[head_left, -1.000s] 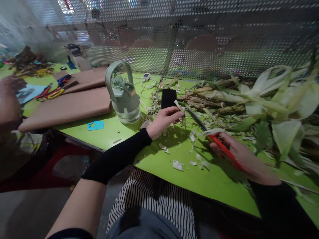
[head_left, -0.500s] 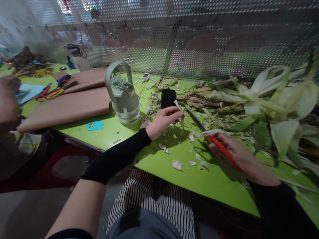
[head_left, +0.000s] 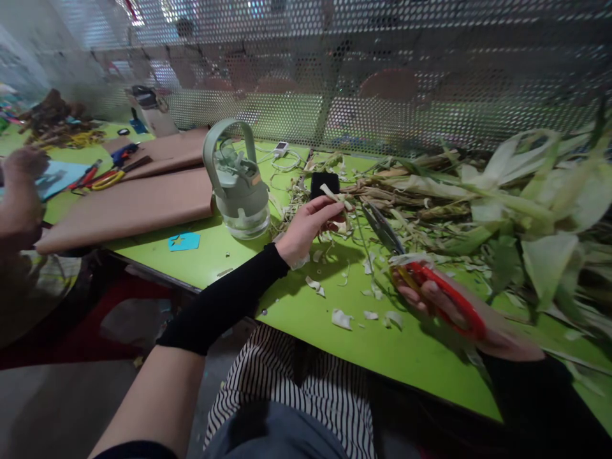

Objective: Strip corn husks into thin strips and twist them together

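Observation:
My left hand [head_left: 306,226] pinches a pale strip of corn husk [head_left: 333,194] above the green table [head_left: 296,319], just in front of a black phone [head_left: 325,183]. My right hand [head_left: 459,312] grips red-handled scissors [head_left: 421,271], whose blades point up-left toward the strip and stand slightly apart. Small husk scraps [head_left: 342,317] lie on the table between and below the hands. Both forearms wear black sleeves.
A big heap of corn husks and leaves [head_left: 502,204] fills the right side. A pale green lidded jug [head_left: 238,182] stands left of my left hand, beside brown card sheets [head_left: 129,207]. Another person's hand [head_left: 21,191] works at far left. A perforated metal screen [head_left: 382,70] backs the table.
My left hand lifted the husk strip slightly up and back toward the phone. My right hand turned, and the scissor handles and blades spread apart.

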`<state>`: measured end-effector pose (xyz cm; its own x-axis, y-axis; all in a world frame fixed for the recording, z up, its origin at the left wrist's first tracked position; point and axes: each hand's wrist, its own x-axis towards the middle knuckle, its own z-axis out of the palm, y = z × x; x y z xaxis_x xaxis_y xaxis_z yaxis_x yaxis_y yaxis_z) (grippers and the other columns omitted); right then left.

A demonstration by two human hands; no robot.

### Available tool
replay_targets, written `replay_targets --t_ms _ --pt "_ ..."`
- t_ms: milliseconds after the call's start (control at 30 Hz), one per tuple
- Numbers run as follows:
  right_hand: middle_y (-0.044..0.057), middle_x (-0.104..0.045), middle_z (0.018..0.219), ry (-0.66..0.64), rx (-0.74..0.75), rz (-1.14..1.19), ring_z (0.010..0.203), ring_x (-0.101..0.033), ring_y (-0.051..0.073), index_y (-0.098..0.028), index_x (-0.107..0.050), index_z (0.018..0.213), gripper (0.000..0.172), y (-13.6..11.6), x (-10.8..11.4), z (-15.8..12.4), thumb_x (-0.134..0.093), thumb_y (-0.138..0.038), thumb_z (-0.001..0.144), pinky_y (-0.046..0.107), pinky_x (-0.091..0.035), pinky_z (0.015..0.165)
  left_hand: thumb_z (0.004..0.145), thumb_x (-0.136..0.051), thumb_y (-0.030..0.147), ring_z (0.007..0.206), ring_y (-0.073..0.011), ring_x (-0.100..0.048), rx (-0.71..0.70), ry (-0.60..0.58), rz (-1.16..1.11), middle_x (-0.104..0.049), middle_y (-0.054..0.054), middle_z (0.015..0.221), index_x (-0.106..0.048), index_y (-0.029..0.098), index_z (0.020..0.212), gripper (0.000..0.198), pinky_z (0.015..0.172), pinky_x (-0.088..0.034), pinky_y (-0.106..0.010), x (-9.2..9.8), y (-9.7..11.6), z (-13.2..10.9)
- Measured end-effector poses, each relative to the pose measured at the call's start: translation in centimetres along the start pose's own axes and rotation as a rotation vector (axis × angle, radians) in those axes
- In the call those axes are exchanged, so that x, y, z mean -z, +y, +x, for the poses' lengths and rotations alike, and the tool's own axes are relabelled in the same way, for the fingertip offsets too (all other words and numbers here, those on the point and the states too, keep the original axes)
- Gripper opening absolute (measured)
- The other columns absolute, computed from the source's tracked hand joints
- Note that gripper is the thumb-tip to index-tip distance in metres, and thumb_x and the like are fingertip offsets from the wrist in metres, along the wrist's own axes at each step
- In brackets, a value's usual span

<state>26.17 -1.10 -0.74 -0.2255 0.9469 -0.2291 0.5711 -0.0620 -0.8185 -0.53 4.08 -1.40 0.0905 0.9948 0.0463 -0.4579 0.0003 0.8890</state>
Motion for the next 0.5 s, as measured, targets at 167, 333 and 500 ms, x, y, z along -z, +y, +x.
replay_targets --t_ms 167,333,500 --pt "0.01 -0.077 0.111 -0.066 -0.108 0.162 0.101 -0.076 0.034 -0.038 -0.066 0.121 0.081 1.3 0.3 0.0 -0.075 -0.087 0.058 0.033 -0.065 0.065 0.082 -0.074 0.033 0.084 -0.0117 -0.068 -0.024 -0.062 0.024 -0.076 -0.004 0.096 -0.07 0.018 0.093 0.019 0.077 -0.047 -0.026 0.0 -0.2 -0.1" --pt "0.011 -0.074 0.096 -0.096 -0.066 0.162 0.087 -0.074 0.031 -0.03 -0.065 0.124 0.087 0.8 0.3 -0.3 -0.075 -0.088 0.06 0.036 -0.063 0.063 0.082 -0.076 0.037 0.089 -0.0139 -0.069 -0.019 -0.068 0.068 -0.076 -0.005 0.096 -0.072 0.017 0.096 0.024 0.08 -0.048 -0.027 0.1 -0.5 -0.2" --pt "0.005 -0.067 0.08 -0.134 -0.018 0.18 0.063 -0.06 0.018 -0.027 -0.065 0.113 0.081 -0.1 0.0 -0.4 -0.072 -0.089 0.062 0.031 -0.053 0.053 0.081 -0.077 0.037 0.087 -0.0136 -0.07 -0.021 -0.108 0.068 -0.076 -0.004 0.096 -0.072 0.018 0.1 0.028 0.079 -0.048 -0.027 0.1 -0.7 -0.2"
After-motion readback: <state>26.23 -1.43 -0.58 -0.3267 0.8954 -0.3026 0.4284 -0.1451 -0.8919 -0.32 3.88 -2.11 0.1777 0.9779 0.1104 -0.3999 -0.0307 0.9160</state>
